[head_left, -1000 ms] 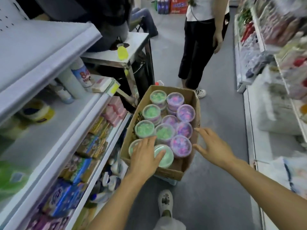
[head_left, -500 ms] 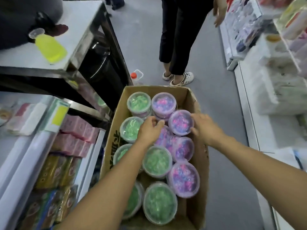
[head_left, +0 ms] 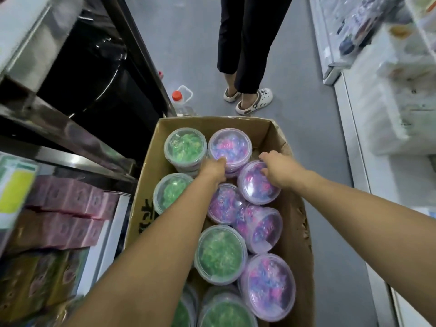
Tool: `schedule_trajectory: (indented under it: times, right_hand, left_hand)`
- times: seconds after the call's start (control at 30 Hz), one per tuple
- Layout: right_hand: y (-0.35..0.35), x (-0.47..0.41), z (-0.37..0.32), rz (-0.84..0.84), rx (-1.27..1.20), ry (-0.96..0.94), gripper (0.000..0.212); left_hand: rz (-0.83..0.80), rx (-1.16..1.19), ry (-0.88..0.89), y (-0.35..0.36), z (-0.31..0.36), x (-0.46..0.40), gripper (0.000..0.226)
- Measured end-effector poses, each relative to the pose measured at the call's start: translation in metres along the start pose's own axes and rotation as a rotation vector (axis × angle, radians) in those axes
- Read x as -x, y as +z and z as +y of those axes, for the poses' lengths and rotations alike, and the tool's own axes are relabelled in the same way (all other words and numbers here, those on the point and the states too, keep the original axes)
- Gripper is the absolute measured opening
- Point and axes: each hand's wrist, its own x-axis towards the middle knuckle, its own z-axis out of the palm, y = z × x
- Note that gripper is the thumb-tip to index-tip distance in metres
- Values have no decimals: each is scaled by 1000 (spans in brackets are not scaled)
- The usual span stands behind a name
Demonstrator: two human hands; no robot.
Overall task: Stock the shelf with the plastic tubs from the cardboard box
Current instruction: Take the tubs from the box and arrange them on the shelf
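An open cardboard box [head_left: 293, 234] on the floor holds several round clear plastic tubs, some with green filling [head_left: 220, 253] and some with pink-purple filling [head_left: 270, 285]. Both my arms reach into its far end. My left hand [head_left: 215, 169] rests against the left side of the far pink-purple tub [head_left: 232, 146], thumb on its lid edge. My right hand [head_left: 278, 169] lies on the right side of that stack, fingers over the lid of another pink-purple tub [head_left: 257, 185]. How firmly either hand grips is unclear. The shelf edge [head_left: 111, 230] is at the left.
Pink boxes [head_left: 70, 208] and gold boxes fill the left shelf. A steel table with a black bin [head_left: 94, 74] under it stands at far left. A person in black trousers and white clogs [head_left: 253, 102] stands past the box, beside a capped jug [head_left: 181, 96]. White shelving lines the right.
My head has moved closer over the box. Both hands have slid from the middle tubs toward the far end, now flanking the far pink-purple tub.
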Motion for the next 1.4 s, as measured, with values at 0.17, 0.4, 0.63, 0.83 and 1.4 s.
schedule_trajectory:
  times: [0.17,0.4,0.63,0.83,1.4]
  right_hand:
    - [-20,17,2,124,-9,-36,16]
    - [-57,71,0,220,-259,24,17]
    - [-90,156,-23,133,-657,78,26]
    - [-112,256,-48,20,-853,-37,24]
    - [-137,506,-203,-198,-841,-532,25]
  left_hand:
    - [-95,200,-2,-3,11,24,32]
    - [-4,405,24,-42,6,97,22]
    - [116,642,164,-105,-46,230,12]
    - [210,649,275,-137,-104,345,30]
    - [548,805,409,-222,-270,661,27]
